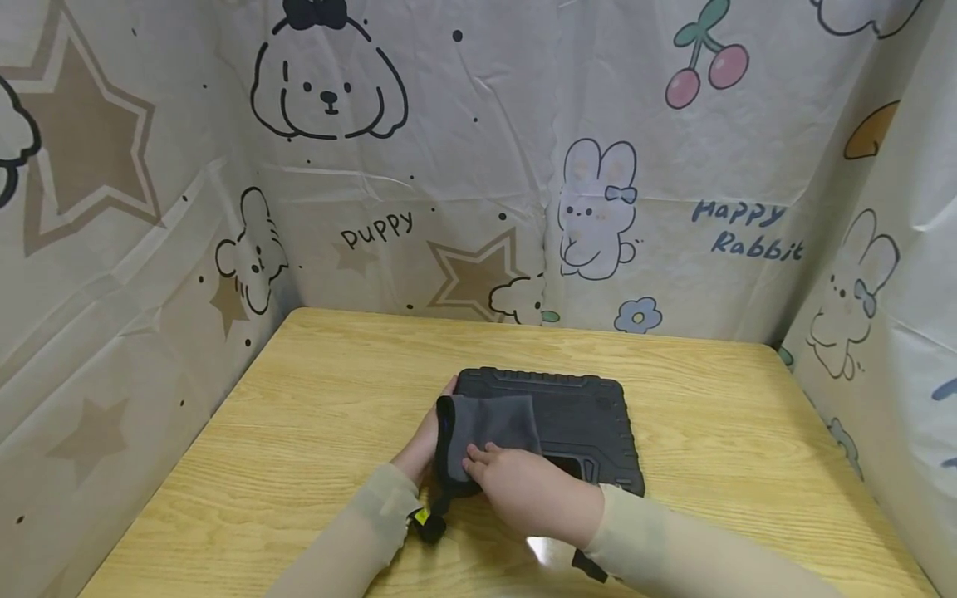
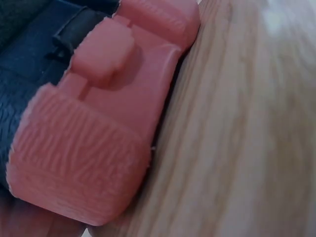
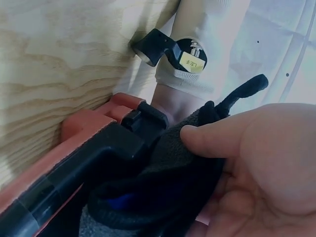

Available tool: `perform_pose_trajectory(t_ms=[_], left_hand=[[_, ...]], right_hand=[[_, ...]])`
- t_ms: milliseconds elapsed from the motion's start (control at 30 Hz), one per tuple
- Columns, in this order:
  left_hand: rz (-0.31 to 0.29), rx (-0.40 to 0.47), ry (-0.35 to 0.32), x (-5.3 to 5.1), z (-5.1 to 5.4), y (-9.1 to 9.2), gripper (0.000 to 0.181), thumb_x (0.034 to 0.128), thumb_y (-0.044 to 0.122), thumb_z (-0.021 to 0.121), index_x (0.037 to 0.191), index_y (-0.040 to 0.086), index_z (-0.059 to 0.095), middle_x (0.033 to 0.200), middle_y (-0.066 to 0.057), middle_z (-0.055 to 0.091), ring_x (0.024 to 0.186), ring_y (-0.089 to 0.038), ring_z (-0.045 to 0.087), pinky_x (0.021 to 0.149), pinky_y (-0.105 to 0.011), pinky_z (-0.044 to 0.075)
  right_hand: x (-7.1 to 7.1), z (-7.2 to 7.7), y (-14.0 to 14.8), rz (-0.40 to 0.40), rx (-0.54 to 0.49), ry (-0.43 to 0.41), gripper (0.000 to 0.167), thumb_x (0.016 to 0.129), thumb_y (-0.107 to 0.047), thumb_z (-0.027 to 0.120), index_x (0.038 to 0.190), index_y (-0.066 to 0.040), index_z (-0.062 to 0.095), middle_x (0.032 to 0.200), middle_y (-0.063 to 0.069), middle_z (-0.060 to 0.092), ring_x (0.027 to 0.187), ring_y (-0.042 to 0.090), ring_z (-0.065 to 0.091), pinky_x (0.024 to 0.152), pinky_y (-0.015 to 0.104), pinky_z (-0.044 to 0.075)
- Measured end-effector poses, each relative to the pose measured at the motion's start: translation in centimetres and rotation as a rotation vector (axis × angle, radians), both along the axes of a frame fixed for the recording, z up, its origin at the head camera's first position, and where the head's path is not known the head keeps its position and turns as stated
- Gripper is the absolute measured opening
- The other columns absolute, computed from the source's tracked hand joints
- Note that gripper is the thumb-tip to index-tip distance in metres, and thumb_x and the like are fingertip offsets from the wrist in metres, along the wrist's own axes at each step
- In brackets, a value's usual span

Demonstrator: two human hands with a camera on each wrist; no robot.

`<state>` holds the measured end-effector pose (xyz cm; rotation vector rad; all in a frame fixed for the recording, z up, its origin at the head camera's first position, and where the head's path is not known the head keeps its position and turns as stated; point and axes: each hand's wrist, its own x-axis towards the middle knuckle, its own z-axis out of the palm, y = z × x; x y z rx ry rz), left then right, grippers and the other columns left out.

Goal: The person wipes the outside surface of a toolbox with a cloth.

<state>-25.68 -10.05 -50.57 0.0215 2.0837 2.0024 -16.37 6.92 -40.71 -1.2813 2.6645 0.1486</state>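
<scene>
A dark case (image 1: 576, 415) with ridged edges lies on the table, its side showing textured red plastic (image 2: 84, 153) in the left wrist view. Over its left part is a grey cloth (image 1: 497, 419) with black edging. My right hand (image 1: 527, 490) pinches this cloth, its thumb on top in the right wrist view, where the cloth (image 3: 173, 145) looks folded with a black tab sticking out. Against the case's left side rests my left hand (image 1: 422, 440); its fingers are mostly hidden behind the cloth and case, so their curl is unclear.
The wooden table (image 1: 336, 374) extends on both sides of the case. Printed fabric (image 1: 478, 166) stands behind and at both sides. A black wrist camera (image 1: 429, 527) with a yellow label hangs by the left sleeve (image 1: 359, 523).
</scene>
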Motion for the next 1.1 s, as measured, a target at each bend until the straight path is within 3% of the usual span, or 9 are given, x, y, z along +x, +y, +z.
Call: perform_pose_trajectory(t_ms=[200,433,833,1000,1100], left_hand=[[-0.016,-0.015,0.026,-0.4,-0.1,0.0,0.063,0.1128,0.024,0.033,0.166,0.003,0.005,0.170,-0.028,0.005,0.157,-0.047,0.005,0.127,-0.061,0.010],[-0.025,-0.035,0.029,-0.1,-0.1,-0.3,0.067,0.1123,0.029,0.038,0.166,0.006,0.006,0.171,-0.026,0.004,0.158,-0.047,0.005,0.127,-0.063,0.011],[-0.028,-0.042,-0.004,0.5,0.3,-0.6,0.067,0.1122,0.032,0.038,0.167,0.010,0.008,0.172,-0.023,0.005,0.158,-0.045,0.005,0.127,-0.062,0.011],[-0.026,-0.044,-0.009,0.5,0.7,-0.4,0.065,0.1125,0.031,0.036,0.167,0.010,0.008,0.172,-0.022,0.006,0.159,-0.044,0.004,0.128,-0.061,0.009],[-0.016,-0.069,-0.008,0.5,0.8,-0.3,0.064,0.1123,0.031,0.036,0.167,0.010,0.010,0.173,-0.021,0.007,0.159,-0.043,0.005,0.128,-0.060,0.009]], right_hand=[[0.3,0.1,0.3,-0.006,-0.027,-0.035,0.046,0.101,-0.003,0.058,0.146,-0.008,0.058,0.152,0.010,0.056,0.136,0.027,0.059,0.109,0.034,0.051],[0.6,0.1,1.2,0.027,-0.101,-0.042,0.042,0.101,-0.005,0.059,0.142,-0.009,0.063,0.147,0.008,0.060,0.133,0.023,0.061,0.106,0.032,0.053],[1.1,0.2,3.2,-0.026,-0.345,-0.130,0.029,0.102,-0.013,0.064,0.130,-0.015,0.070,0.128,-0.003,0.072,0.116,0.008,0.068,0.095,0.025,0.057],[0.9,1.2,4.6,-0.062,-0.520,-0.170,0.027,0.103,-0.013,0.063,0.129,-0.017,0.070,0.121,-0.006,0.073,0.108,0.004,0.068,0.090,0.026,0.058],[0.5,1.9,5.5,-0.090,-0.639,-0.192,0.025,0.103,-0.014,0.063,0.127,-0.018,0.071,0.116,-0.007,0.074,0.093,0.000,0.067,0.082,0.024,0.057]])
